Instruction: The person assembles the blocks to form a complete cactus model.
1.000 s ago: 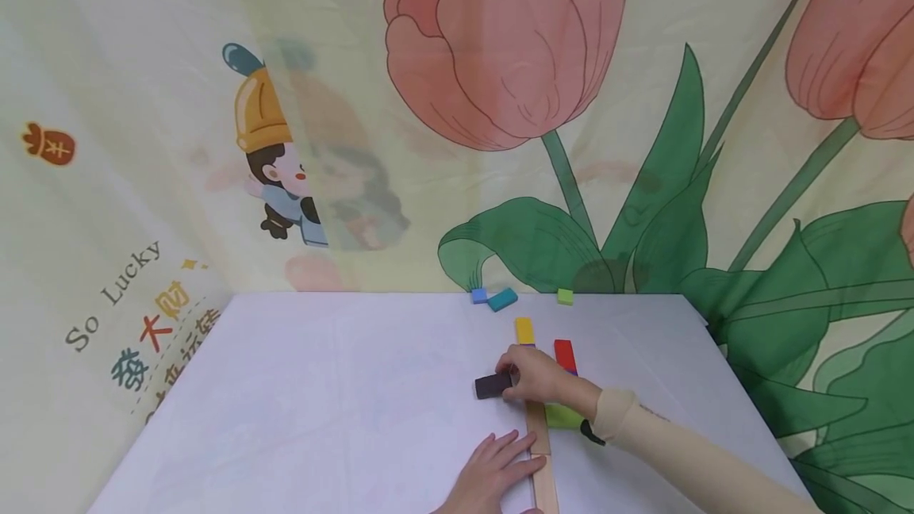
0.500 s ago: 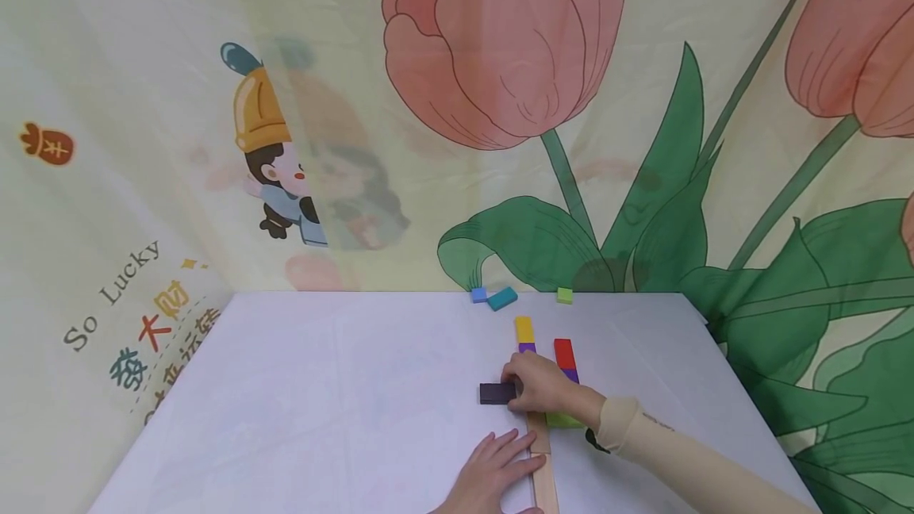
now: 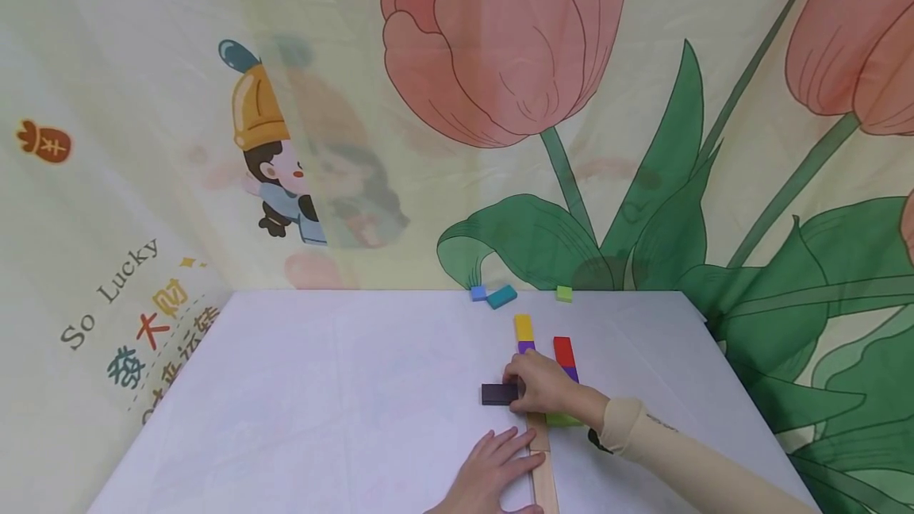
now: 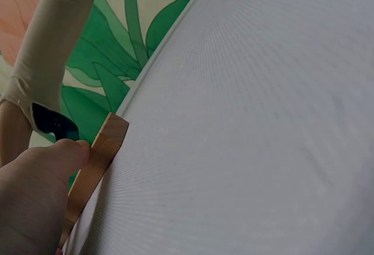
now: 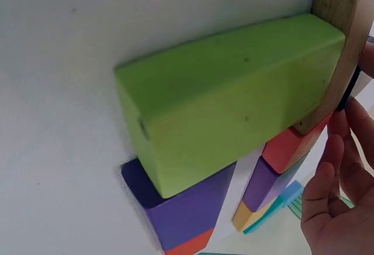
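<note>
In the head view my right hand (image 3: 546, 383) pinches the right end of a black block (image 3: 499, 394), which points left from the row of blocks. Only a dark sliver of it shows by the fingers in the right wrist view. My left hand (image 3: 489, 470) lies with fingers extended against the left side of two plain wooden blocks (image 3: 540, 432) set end to end; its thumb touches the wood in the left wrist view. A large green block (image 5: 234, 97) abuts the row on the right, partly hidden by the right arm in the head view.
Beyond the right hand, a purple block (image 3: 525, 347) and a yellow block (image 3: 524, 327) continue the row. A red block (image 3: 564, 351) and another purple block (image 3: 571, 373) form a parallel line. Blue (image 3: 478, 293), teal (image 3: 502, 297) and light green (image 3: 564, 293) blocks lie at the table's far edge.
My right hand has shifted slightly nearer and to the right with the black block, which has turned from slanted to level. The purple block behind shows more. My left hand stays in place.
</note>
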Tool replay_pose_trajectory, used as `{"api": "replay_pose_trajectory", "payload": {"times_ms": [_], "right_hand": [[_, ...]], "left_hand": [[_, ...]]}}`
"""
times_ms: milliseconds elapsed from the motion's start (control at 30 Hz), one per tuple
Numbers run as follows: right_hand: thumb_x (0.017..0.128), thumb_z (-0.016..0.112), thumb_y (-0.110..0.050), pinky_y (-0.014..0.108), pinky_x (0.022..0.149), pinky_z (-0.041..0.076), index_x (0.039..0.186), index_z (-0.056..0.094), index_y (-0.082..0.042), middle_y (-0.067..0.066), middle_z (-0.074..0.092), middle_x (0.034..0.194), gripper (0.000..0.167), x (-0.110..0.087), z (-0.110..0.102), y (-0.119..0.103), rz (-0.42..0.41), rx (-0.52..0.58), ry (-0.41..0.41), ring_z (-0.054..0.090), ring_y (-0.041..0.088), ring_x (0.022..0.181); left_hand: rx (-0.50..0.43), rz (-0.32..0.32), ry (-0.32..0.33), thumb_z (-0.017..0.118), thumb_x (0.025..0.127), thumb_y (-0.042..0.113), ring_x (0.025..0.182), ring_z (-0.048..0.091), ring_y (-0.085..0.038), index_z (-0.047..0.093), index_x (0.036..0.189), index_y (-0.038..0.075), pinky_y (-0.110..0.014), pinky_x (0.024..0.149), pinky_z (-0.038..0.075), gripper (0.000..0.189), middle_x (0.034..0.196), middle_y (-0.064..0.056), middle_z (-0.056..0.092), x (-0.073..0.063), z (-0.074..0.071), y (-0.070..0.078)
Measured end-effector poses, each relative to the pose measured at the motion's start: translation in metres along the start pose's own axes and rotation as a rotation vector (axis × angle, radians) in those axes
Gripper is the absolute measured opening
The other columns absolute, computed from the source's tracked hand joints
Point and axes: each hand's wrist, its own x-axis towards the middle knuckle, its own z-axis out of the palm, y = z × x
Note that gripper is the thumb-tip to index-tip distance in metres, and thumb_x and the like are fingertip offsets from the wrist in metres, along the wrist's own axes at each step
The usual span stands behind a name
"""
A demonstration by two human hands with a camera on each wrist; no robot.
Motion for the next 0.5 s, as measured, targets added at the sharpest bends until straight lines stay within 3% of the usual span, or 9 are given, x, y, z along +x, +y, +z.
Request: {"api": "replay_pose_trajectory", "payload": {"times_ms": [500], "right_hand": [[0.07,0.086,-0.028,0.019,0.071,0.05,0.102,0.071,-0.02,-0.01,0.064,0.09,0.036,-0.0045,-0.0001,0.0068,0.004,0.046,0.024,0.05,0.006,0.085]], "left_hand": [[-0.059,-0.021,-0.02,0.038,0.092,0.07,0.144,0.034,-0.017,0.041,0.145,0.04,-0.053,0.113,0.035,0.061,0.158,0.014,0.03,0.0,0.0013,-0.0016]]}}
